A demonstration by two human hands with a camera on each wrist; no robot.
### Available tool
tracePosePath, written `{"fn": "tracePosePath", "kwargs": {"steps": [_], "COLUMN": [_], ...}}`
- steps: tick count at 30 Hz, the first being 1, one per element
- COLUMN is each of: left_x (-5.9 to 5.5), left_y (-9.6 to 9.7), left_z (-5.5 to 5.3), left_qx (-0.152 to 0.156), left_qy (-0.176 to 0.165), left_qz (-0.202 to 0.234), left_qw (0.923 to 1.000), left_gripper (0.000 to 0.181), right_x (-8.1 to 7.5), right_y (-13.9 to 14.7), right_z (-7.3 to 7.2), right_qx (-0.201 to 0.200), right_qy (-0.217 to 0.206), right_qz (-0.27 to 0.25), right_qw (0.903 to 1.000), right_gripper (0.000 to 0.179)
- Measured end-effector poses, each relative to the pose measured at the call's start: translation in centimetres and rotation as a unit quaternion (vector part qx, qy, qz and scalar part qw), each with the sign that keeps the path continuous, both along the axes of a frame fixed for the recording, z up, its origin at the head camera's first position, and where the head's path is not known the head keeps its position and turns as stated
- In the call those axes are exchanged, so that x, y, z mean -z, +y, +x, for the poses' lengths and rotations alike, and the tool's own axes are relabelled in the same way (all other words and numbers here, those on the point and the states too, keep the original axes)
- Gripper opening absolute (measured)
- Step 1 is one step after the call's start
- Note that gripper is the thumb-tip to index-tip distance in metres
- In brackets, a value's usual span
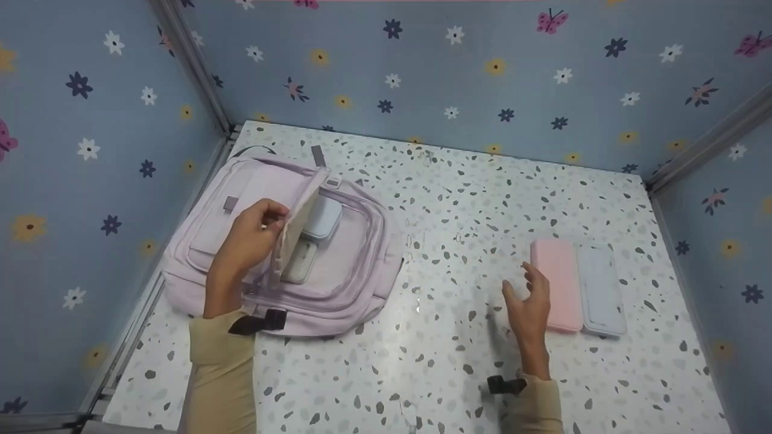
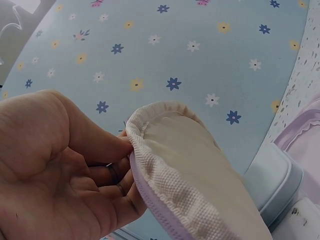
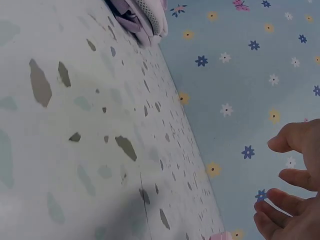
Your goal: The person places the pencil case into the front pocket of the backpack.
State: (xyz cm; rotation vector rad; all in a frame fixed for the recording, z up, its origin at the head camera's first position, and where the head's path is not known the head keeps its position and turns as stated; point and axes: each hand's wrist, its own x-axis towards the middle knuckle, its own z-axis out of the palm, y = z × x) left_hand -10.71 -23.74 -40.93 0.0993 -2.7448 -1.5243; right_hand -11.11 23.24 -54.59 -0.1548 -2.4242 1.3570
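Observation:
A pale lilac backpack (image 1: 208,220) lies on the speckled table with its front compartment unzipped. My left hand (image 1: 250,235) pinches the edge of the compartment's flap (image 2: 200,165) between thumb and fingers and holds it raised. Inside the compartment, a light blue rounded case (image 1: 324,218) and a whitish flat item (image 1: 300,263) are partly hidden by the flap. My right hand (image 1: 529,307) hovers with its fingers apart and loosely bent, holding nothing. Beside it lies a pink oblong case (image 1: 558,283), with a pale blue-grey oblong case (image 1: 602,289) along its right side.
Flower-printed panels (image 1: 446,72) wall in the table (image 1: 446,355) at the back and both sides. Metal frame bars (image 1: 196,66) run along the panel corners. Straps with small black devices sit on both wrists.

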Motion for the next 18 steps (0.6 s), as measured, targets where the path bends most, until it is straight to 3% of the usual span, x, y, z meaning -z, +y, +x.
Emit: {"fn": "tracePosePath", "kwargs": {"steps": [11,18], "left_x": [-0.1,-0.1], "left_y": [0.0,-0.1], "left_z": [0.0,0.1], "left_qx": [-0.002,-0.006], "left_qy": [0.003,0.003], "left_qz": [0.001,0.003], "left_qw": [1.0000,1.0000], "left_gripper": [0.020,0.020], "right_x": [0.6,0.6], "right_y": [3.2,5.0], "right_z": [0.9,1.1], "right_qx": [0.053,0.087], "right_qy": [-0.083,-0.141], "right_qz": [0.002,0.033], "right_qw": [0.9951,0.9856], "right_gripper": [0.061,0.067]}}
